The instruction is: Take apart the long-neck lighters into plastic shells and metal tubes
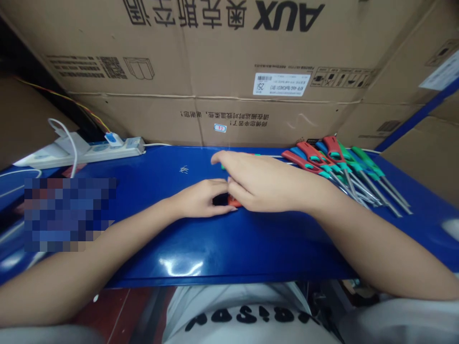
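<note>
My left hand [202,198] is closed, thumb and fingertips on a red-orange handle [234,203] like those of the long-necked gas lighters [335,152] piled at the right. My right hand [256,184] arches over the same piece from the right, hiding most of it. One right finger sticks out to the left; the others are bent down by the left fingertips, and what they pinch is hidden. Behind the right hand, bits of red and green and a thin metal rod [274,156] show. A small heap of thin metal pins [184,169] lies left of the hands.
The lighters have red, green and blue handles with metal necks. Both hands work above a blue tabletop [201,248]. A large cardboard sheet [161,86] stands behind it. At the left are a white power strip [103,152] with a plug and cables, and a blurred-out patch [68,210].
</note>
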A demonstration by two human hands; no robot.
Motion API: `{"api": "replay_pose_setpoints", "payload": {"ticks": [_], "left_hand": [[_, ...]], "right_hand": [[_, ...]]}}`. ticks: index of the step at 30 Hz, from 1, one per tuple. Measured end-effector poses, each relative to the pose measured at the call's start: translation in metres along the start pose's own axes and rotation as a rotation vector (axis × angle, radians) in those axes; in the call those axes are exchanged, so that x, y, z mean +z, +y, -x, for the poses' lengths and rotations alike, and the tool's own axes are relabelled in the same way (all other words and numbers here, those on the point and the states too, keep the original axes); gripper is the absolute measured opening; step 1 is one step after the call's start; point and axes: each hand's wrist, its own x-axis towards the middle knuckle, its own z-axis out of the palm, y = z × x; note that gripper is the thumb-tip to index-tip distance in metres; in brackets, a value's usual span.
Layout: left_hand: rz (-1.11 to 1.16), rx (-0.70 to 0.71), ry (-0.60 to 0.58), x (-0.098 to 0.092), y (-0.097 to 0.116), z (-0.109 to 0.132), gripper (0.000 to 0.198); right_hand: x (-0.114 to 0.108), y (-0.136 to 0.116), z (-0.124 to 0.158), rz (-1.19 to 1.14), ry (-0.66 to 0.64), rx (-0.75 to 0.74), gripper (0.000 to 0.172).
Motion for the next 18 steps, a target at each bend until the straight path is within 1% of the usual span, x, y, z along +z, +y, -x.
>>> {"api": "replay_pose_setpoints", "payload": {"ticks": [3, 4, 6, 8, 9, 11, 13, 14, 16, 18], "left_hand": [[0.011, -0.009, -0.005, 0.0008, -0.0011, 0.0002, 0.026], [0.018, -0.007, -0.002, 0.0009, -0.0015, 0.0002, 0.028], [0.031, 0.005, 0.003, 0.0008, -0.0019, 0.0001, 0.025], [0.037, 0.016, 0.003, 0.0005, -0.0022, 0.0, 0.019], [0.034, 0.016, 0.0, 0.0003, -0.0022, 0.0, 0.019], [0.009, 0.006, -0.003, 0.0, -0.0022, 0.0, 0.023], [-0.016, -0.008, -0.01, -0.0002, -0.0019, 0.0, 0.029], [-0.02, -0.013, -0.015, -0.0003, -0.0018, -0.0001, 0.031], [-0.009, -0.013, -0.016, -0.0001, -0.0017, -0.0001, 0.028], [0.004, -0.005, -0.003, 0.0003, -0.0018, 0.0002, 0.025]], "right_hand": [[0.0014, -0.0007, -0.0002, 0.083, 0.0, 0.065, 0.034], [0.0022, -0.0006, -0.0004, 0.076, -0.012, 0.058, 0.033], [0.0039, 0.0004, -0.0008, 0.004, -0.018, -0.026, 0.029], [0.0049, 0.0017, -0.0011, -0.053, -0.005, -0.086, 0.033], [0.0051, 0.0023, -0.0014, -0.043, 0.003, -0.076, 0.034], [0.0047, 0.0033, -0.0024, 0.036, 0.014, 0.002, 0.03], [0.0043, 0.0048, -0.0035, 0.104, 0.015, 0.049, 0.035], [0.0042, 0.0059, -0.0038, 0.098, 0.008, 0.032, 0.035], [0.0039, 0.0078, -0.0035, 0.012, 0.0, -0.048, 0.029], [0.0033, 0.0086, -0.0024, -0.067, 0.019, -0.103, 0.036]]}}
